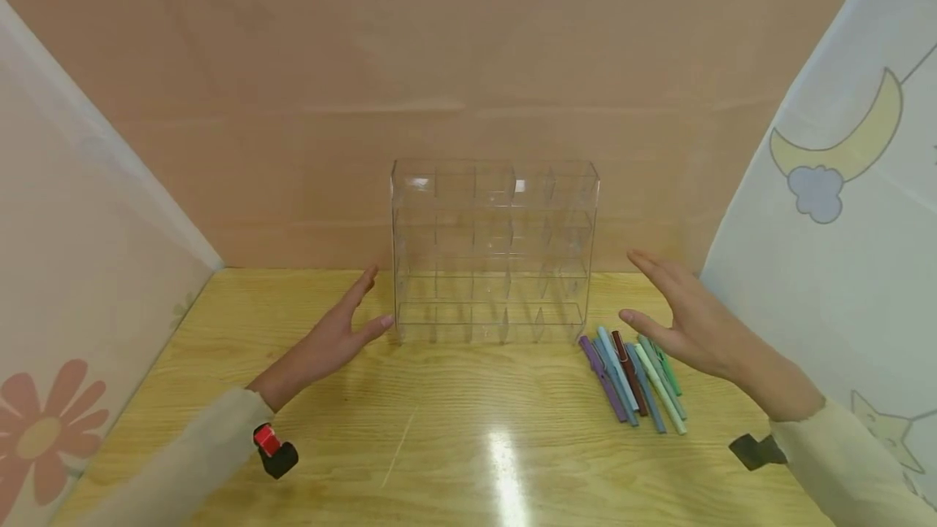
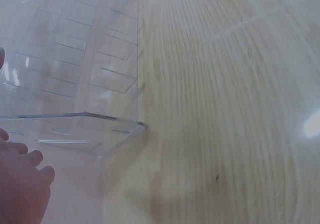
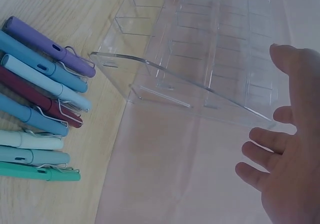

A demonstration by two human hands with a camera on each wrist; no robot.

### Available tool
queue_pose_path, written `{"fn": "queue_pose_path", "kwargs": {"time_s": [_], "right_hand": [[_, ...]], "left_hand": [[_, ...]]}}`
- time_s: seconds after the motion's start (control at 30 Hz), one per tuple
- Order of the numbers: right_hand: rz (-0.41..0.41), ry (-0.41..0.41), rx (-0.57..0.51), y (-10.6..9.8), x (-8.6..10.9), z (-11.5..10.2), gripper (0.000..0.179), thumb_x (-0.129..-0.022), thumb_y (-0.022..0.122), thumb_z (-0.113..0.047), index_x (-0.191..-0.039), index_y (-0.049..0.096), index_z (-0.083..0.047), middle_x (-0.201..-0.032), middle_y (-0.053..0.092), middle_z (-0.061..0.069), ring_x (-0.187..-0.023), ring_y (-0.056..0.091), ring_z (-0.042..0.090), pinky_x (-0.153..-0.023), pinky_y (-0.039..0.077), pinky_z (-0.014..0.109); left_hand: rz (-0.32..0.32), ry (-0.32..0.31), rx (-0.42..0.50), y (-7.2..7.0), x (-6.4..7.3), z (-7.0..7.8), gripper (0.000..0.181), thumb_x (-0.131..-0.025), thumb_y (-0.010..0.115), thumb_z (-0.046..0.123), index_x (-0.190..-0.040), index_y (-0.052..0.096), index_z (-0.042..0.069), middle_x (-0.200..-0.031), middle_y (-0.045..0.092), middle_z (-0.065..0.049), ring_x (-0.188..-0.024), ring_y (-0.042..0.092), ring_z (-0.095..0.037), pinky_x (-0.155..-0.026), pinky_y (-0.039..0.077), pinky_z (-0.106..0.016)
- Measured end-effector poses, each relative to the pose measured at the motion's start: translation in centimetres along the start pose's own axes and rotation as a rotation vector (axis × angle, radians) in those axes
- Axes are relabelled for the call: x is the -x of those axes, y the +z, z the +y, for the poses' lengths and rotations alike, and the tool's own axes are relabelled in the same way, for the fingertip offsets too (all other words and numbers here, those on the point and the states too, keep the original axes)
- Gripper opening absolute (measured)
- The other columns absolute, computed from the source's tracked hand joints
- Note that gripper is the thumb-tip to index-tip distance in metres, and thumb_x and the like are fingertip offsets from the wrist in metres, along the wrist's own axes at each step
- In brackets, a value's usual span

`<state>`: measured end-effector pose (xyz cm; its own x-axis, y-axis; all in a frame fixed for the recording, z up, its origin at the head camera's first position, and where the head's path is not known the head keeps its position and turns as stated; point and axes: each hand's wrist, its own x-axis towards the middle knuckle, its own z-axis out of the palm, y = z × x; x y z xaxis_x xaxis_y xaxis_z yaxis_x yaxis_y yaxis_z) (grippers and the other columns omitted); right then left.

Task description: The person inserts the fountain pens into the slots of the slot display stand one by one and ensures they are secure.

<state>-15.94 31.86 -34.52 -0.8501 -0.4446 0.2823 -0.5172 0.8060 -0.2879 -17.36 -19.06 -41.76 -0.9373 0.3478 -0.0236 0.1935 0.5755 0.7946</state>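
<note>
A clear plastic rack (image 1: 492, 291) with rows of small compartments stands upright at the back of the table. Beside its left side is my left hand (image 1: 340, 332), fingers straight and thumb spread; whether the thumb touches the rack I cannot tell. My right hand (image 1: 691, 320) hovers off the rack's right side with straight fingers, holding nothing. Below that hand lies a bunch of capped pens (image 1: 637, 381) in purple, blues, dark red and greens. In the right wrist view, the purple pen (image 3: 50, 45) is closest to the rack, and the green pen (image 3: 40, 172) is farthest.
The wooden table (image 1: 351, 446) meets an orange-brown backdrop (image 1: 307, 104) right behind the rack. Patterned cloth walls stand at the left (image 1: 73, 226) and the right (image 1: 827, 283). A bright reflection lies on the table's front middle.
</note>
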Motion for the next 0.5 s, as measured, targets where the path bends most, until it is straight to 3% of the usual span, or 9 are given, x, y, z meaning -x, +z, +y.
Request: {"fn": "queue_pose_path", "kwargs": {"time_s": [0.23,0.5], "right_hand": [[-0.003,0.057,-0.041,-0.1,0.6,0.4,0.083,-0.100,0.075,-0.029,-0.168,0.032,-0.008,-0.164,0.043,0.029,-0.145,0.044,0.055,-0.108,0.040,0.074],[0.036,0.091,-0.075,0.4,1.3,0.6,0.073,-0.103,0.072,-0.026,-0.164,0.039,-0.005,-0.160,0.049,0.028,-0.143,0.047,0.054,-0.105,0.042,0.072]], "left_hand": [[0.003,0.007,0.140,1.2,-0.8,-1.0,0.088,-0.112,0.053,0.046,-0.173,-0.004,0.019,-0.182,0.002,-0.014,-0.166,0.010,-0.049,-0.126,0.021,-0.075],[0.043,0.010,0.276,2.4,-2.3,-1.5,0.086,-0.113,0.052,0.042,-0.173,-0.002,0.013,-0.182,0.004,-0.012,-0.168,0.012,-0.042,-0.134,0.014,-0.063]]}}
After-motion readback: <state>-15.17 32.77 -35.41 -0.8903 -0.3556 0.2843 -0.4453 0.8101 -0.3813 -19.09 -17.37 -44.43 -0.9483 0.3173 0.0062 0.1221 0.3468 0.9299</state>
